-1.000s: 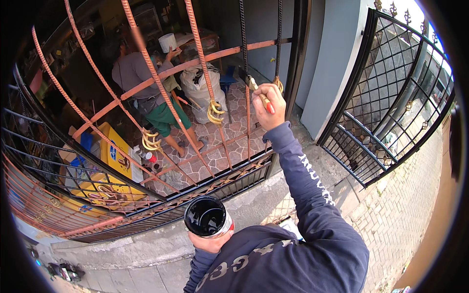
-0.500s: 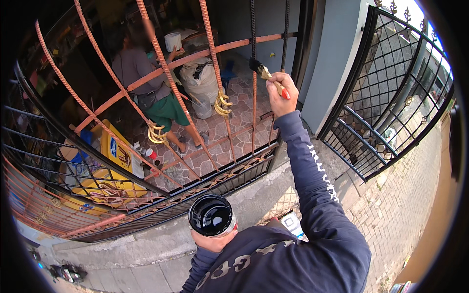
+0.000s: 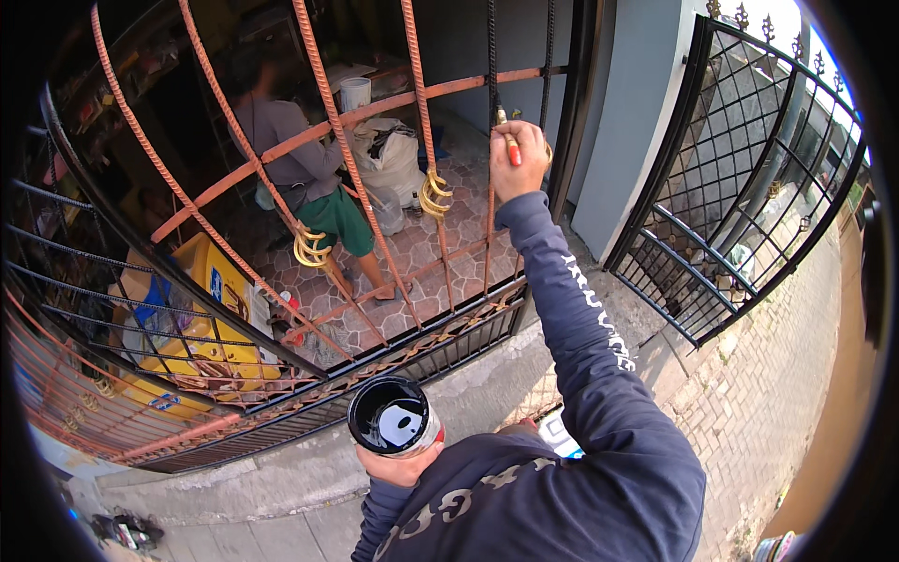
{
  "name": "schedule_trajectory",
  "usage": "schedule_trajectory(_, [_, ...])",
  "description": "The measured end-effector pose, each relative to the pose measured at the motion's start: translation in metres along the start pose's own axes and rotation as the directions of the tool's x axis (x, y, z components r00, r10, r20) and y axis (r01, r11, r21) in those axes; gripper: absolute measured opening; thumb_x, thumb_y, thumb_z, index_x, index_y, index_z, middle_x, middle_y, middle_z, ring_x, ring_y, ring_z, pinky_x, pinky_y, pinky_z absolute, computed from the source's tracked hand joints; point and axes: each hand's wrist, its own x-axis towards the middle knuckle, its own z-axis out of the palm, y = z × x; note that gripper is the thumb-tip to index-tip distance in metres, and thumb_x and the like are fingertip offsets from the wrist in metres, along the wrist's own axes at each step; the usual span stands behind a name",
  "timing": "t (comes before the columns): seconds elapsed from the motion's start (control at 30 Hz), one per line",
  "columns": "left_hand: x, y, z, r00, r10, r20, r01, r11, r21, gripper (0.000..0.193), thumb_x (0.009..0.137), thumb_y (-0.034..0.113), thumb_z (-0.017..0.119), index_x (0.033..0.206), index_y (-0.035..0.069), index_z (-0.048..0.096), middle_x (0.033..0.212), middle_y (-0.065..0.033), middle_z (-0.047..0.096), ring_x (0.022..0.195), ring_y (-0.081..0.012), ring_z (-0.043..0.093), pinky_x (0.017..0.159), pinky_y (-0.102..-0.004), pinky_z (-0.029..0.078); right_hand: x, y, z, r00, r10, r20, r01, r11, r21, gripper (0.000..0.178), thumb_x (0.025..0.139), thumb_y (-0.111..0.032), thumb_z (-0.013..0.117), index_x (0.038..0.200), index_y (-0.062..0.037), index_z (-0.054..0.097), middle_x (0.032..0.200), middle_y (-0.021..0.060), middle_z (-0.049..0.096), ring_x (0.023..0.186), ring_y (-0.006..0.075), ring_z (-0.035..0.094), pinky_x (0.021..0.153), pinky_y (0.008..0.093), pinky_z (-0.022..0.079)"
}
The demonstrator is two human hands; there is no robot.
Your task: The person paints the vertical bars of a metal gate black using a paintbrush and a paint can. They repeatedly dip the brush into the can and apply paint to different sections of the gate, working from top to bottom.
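Observation:
My right hand [image 3: 521, 161] grips a paintbrush [image 3: 512, 145] with a red-tipped handle. Its bristles lie against an upright ribbed bar [image 3: 493, 56] of the metal gate, black at the top and reddish primer lower down. Low in front of my body, my left hand [image 3: 401, 465] is wrapped round a can of glossy black paint [image 3: 398, 419], held open side up. A reddish cross bar [image 3: 449, 88] runs just above the brush. Gold curled ornaments [image 3: 435, 194] sit on the neighbouring primer-coloured bars.
Behind the bars a person [image 3: 290, 140] in a grey top and green shorts stands near a white sack [image 3: 386, 155]. Yellow boxes [image 3: 220, 290] are at the left. A black gate leaf [image 3: 740, 178] stands open on the right, beside a blue-grey pillar [image 3: 613, 131].
My right hand has moved left and slightly up, bringing the brush onto the bar. The paint can has shifted slightly left. Behind the bars, the person has put down a white container.

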Motion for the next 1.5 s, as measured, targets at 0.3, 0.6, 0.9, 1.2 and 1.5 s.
schedule_trajectory(0.3, [-0.006, -0.002, -0.011, 1.000, -0.014, -0.017, 0.013, 0.999, -0.042, 0.088, 0.058, 0.005, 0.095, 0.133, -0.004, 0.050, 0.120, -0.0148, 0.065, 0.107, -0.0235, 0.067, 0.096, -0.0390, 0.054, -0.008, -0.024, 0.008, 0.999, -0.034, -0.012, 0.034, 0.999, 0.002, 0.016, 0.083, 0.003, 0.065, 0.096, -0.0032, 0.060, 0.105, 0.0159, 0.059, 0.095, 0.0327, 0.063, 0.083, 0.0405, 0.053])
schedule_trajectory(0.6, [-0.013, -0.006, -0.015, 0.999, -0.016, -0.028, 0.017, 1.000, 0.009, 0.095, 0.057, 0.007, 0.096, 0.136, -0.003, 0.045, 0.123, -0.0158, 0.064, 0.109, -0.0245, 0.067, 0.097, -0.0396, 0.054, -0.018, -0.035, 0.027, 0.997, -0.001, 0.083, -0.004, 0.999, 0.052, 0.016, 0.083, 0.003, 0.066, 0.097, -0.0030, 0.059, 0.104, 0.0175, 0.058, 0.096, 0.0353, 0.062, 0.086, 0.0435, 0.052])
schedule_trajectory(0.9, [-0.015, -0.009, -0.014, 0.999, -0.012, -0.052, 0.011, 1.000, -0.006, 0.098, 0.056, 0.010, 0.097, 0.138, -0.003, 0.044, 0.124, -0.0153, 0.063, 0.111, -0.0243, 0.066, 0.098, -0.0397, 0.053, -0.019, -0.036, 0.013, 0.989, 0.040, 0.140, -0.045, 0.999, 0.029, 0.016, 0.082, 0.003, 0.066, 0.096, -0.0029, 0.059, 0.106, 0.0167, 0.057, 0.097, 0.0341, 0.061, 0.085, 0.0416, 0.051])
schedule_trajectory(1.2, [-0.006, 0.001, -0.008, 0.993, -0.095, 0.071, 0.091, 0.994, 0.058, 0.083, 0.056, 0.013, 0.092, 0.131, 0.001, 0.057, 0.122, -0.0122, 0.068, 0.111, -0.0233, 0.068, 0.099, -0.0386, 0.053, -0.294, 0.055, -0.200, 0.782, 0.537, 0.316, -0.401, 0.821, -0.406, 0.011, 0.080, -0.003, 0.065, 0.091, -0.0053, 0.063, 0.095, 0.0158, 0.063, 0.089, 0.0385, 0.063, 0.081, 0.0442, 0.052])
schedule_trajectory(1.5, [0.002, -0.022, -0.023, 0.958, -0.177, 0.226, 0.132, 0.971, 0.198, 0.088, 0.064, 0.021, 0.092, 0.140, 0.006, 0.051, 0.127, -0.0121, 0.067, 0.119, -0.0259, 0.065, 0.108, -0.0414, 0.047, -0.438, -0.069, -0.695, -0.244, 0.722, -0.647, 0.125, -0.638, -0.759, 0.047, 0.083, -0.041, 0.071, 0.120, -0.0115, 0.070, 0.125, 0.0160, 0.071, 0.120, 0.0243, 0.067, 0.096, 0.0368, 0.055])
